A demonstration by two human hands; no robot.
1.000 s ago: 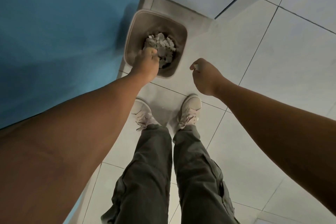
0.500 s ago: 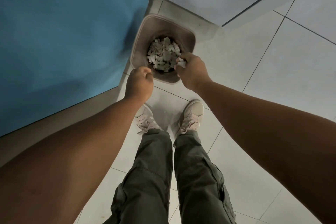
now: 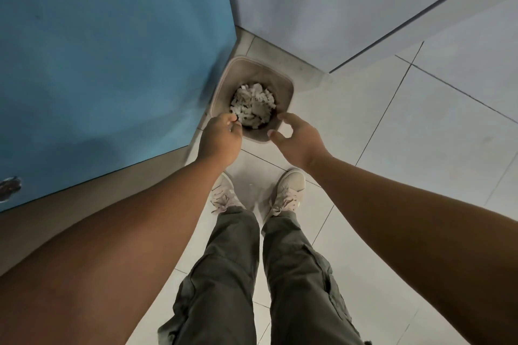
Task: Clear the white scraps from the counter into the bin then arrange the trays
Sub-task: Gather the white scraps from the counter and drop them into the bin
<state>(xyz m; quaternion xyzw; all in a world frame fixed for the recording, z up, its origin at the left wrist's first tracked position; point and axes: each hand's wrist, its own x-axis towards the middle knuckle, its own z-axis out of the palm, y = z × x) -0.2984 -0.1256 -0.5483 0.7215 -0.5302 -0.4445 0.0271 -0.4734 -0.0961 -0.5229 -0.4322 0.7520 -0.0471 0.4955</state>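
Here the bin [image 3: 284, 84] stands on the tiled floor [image 3: 420, 154], tucked into the corner where a blue panel [image 3: 112, 50] meets a pale wall [image 3: 336, 8], and both hands reach down over its near edge. The white scraps [image 3: 253, 105] lie heaped in the bottom of it, directly ahead of and below the fingers. The left hand [image 3: 221, 140] sits over the near-left corner of the rim with its fingers curled in tight. Only its back shows, so I cannot tell whether it holds scraps or nothing at all. The right hand [image 3: 298, 138] sits over the near-right corner, fingers and thumb loosely curved with a gap between them, and nothing shows in that gap. The opening is roughly square, with no long axis to line up on, and both hands are about equally near it, one at each side of the heap. The person's shoes [image 3: 288, 187] point straight at the bin, just short of it. Neither the surface nor the trays appear, so how many scraps remain up there cannot be judged. If the left hand does carry any, it need only uncurl where it is, since the open mouth lies just beyond its fingertips.
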